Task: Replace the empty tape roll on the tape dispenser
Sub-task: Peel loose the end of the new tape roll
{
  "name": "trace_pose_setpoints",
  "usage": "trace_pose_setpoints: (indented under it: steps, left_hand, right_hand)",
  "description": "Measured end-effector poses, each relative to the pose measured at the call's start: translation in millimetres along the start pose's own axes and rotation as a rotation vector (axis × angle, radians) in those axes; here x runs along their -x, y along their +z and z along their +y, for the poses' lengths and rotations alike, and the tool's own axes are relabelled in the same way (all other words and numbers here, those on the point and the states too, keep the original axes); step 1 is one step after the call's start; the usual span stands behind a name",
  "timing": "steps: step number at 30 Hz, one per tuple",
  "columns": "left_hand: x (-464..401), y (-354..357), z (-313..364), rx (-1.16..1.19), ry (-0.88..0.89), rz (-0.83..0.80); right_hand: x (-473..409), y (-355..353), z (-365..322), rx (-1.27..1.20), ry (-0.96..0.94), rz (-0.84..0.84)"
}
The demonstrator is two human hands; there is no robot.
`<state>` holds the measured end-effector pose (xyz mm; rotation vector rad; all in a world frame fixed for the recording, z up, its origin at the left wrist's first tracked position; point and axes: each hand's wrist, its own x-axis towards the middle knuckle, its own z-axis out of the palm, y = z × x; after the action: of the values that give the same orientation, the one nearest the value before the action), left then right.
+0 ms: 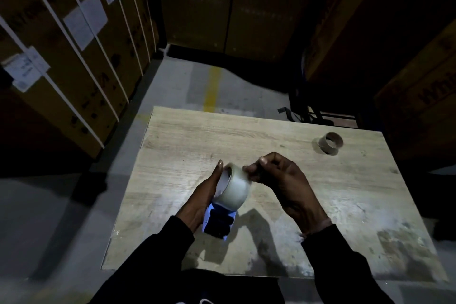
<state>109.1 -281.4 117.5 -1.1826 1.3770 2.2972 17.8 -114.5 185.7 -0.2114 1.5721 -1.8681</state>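
The empty cardboard core (pixel 330 142) is set aside on the table (pixel 271 136). The clear tape roll (pixel 234 189) is seated on the blue dispenser (pixel 218 226), braced by the left hand (pixel 204 201) with straight fingers and pinched at its rim by the right hand (pixel 278 180). Threading apparently remains.

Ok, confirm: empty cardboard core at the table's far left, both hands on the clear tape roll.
Not left: the head view shows the empty cardboard core far right on the table. Left hand and right hand are on the clear tape roll.

The clear tape roll (pixel 233 187) and my left hand (pixel 204 200) hide most of the blue tape dispenser (pixel 219 226). My right hand (pixel 278 180) covers where it pinches the roll. Upper left, carton labels (pixel 85 20) blur unreadable.
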Motion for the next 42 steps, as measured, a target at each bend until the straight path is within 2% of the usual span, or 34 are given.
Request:
trace_pose_setpoints:
  steps: [2,4,8,13,17,21,26,32,35,37,39,42]
  left_hand:
    - [-5,0,-10,0.165,-0.049,-0.055]
    - [-10,0,-17,0.248,-0.066,-0.037]
    - [-10,1,-24,0.247,-0.090,-0.046]
    - [-5,2,-18,0.135,-0.019,-0.051]
    - [-5,7,-15,0.066,-0.009,-0.006]
    - [8,10,1,-0.108,0.006,0.043]
    - [9,10,7,-0.210,0.007,0.034]
    - [1,3,-1,-0.183,0.006,0.011]
    - [10,4,-2,-0.111,0.026,0.011]
    - [7,2,-11,0.024,0.032,-0.051]
    - [5,4,-18,0.174,0.012,-0.080]
    - [1,7,-24,0.217,-0.040,-0.074]
  right_hand:
    - [3,2,1,0.128,-0.081,-0.017]
    - [9,6,3,0.242,-0.119,-0.043]
    - [20,12,5,0.367,-0.150,-0.077]
    - [13,10,7,0.505,-0.273,0.081]
    - [7,8,10,0.476,-0.288,0.187]
    - [5,9,14,0.443,-0.281,0.213]
    - [1,6,12,0.266,-0.189,0.235]
    - [-4,3,5,0.107,-0.011,0.154]
    - [1,2,-1,0.103,-0.051,0.093]
    - [7,4,-7,0.131,-0.107,0.050]
    - [14,9,-10,0.202,-0.147,-0.012]
    - [26,14,-6,0.341,-0.163,-0.118]
